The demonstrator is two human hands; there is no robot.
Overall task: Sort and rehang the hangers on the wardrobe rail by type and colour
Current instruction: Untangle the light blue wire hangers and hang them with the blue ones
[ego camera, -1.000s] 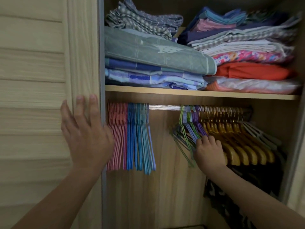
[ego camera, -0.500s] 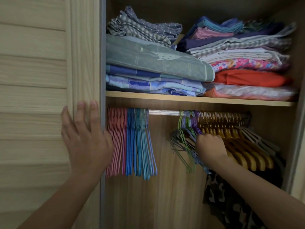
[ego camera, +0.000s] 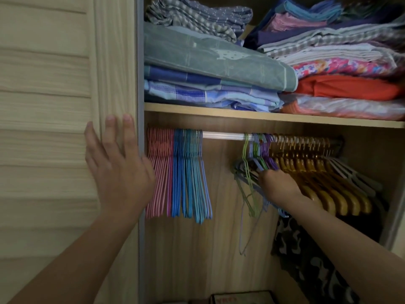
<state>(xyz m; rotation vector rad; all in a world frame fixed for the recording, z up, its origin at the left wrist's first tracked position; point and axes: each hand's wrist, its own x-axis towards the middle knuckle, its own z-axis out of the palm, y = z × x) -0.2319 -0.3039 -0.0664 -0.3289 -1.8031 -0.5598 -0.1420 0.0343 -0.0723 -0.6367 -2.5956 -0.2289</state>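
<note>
A metal rail (ego camera: 222,136) runs under the shelf. At its left end hang several pink wire hangers (ego camera: 158,172), then several blue ones (ego camera: 189,174). Right of a bare stretch hangs a loose mixed bunch of green, purple and grey wire hangers (ego camera: 252,172), then a row of wooden hangers (ego camera: 324,178) and several white plastic ones (ego camera: 355,176). My right hand (ego camera: 278,185) reaches into the mixed bunch with its fingers curled among the wires. My left hand (ego camera: 116,170) lies flat with straight fingers on the wardrobe door's edge.
The slatted wardrobe door (ego camera: 54,128) fills the left. A shelf (ego camera: 263,116) above the rail holds stacks of folded fabric (ego camera: 219,62). A camouflage garment (ego camera: 306,260) hangs low at the right. A box (ego camera: 241,299) sits at the wardrobe's bottom.
My right hand has pushed deeper into the mixed wire hangers, which have spread and swung down. My left hand stays on the door.
</note>
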